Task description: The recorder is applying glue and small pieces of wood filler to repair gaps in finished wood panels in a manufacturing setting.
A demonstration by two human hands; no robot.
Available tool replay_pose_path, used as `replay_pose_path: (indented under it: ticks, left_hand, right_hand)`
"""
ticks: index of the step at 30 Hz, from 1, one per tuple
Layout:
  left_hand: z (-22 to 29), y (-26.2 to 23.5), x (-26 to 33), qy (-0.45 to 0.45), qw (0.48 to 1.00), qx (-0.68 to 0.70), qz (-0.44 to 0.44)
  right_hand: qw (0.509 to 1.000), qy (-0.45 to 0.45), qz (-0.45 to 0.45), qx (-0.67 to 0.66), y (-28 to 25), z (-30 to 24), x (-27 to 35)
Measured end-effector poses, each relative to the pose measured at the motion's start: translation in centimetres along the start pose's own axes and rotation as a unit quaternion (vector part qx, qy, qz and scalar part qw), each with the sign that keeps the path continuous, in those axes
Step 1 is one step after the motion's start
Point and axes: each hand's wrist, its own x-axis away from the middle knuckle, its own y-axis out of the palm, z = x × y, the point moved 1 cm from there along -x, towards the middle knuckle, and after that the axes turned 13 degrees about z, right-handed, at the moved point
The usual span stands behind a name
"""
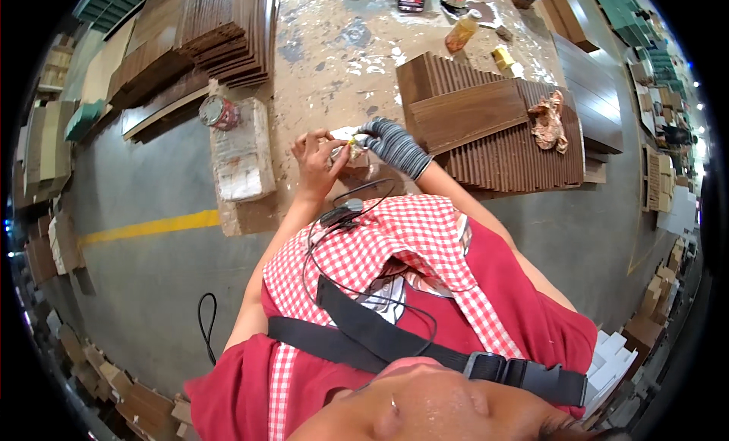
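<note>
Above the near edge of the worktable (pixel 323 84), my two hands meet at a small crumpled white and yellow piece (pixel 355 143). It could be cloth or wrapper; I cannot tell which. My left hand (pixel 317 156) is bare, with thumb and fingertips pinched on its left side. A grey striped knit glove covers my right hand (pixel 391 143), whose fingers close on the piece from the right. Part of it is hidden by the fingers.
Brown boards are stacked at the back left (pixel 213 31) and beside my right hand (pixel 486 126), a stained crumpled rag (pixel 548 121) on top. An open can (pixel 219 112) sits on a paint-smeared block (pixel 241 156). Farther back stands a bottle of amber liquid (pixel 463 31) near yellow sponge pieces (pixel 503 59).
</note>
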Motion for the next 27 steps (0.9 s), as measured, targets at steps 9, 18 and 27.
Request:
replay_pose_path:
  ticks: [9,18,27]
  left_hand:
    - [-0.5,-0.6,0.1,-0.049,0.999,0.004,0.006]
    - [-1.0,-0.5,1.2,-0.061,0.998,0.024,0.016]
    - [-0.4,-0.2,0.9,-0.044,0.999,0.008,0.004]
  right_hand:
    - [0.988,-0.029,0.117,-0.1,3.3,1.0,1.3]
    - [0.978,0.13,-0.023,-0.163,2.4,1.7,0.8]
    - [0.969,0.172,-0.056,-0.168,1.5,1.1,0.3]
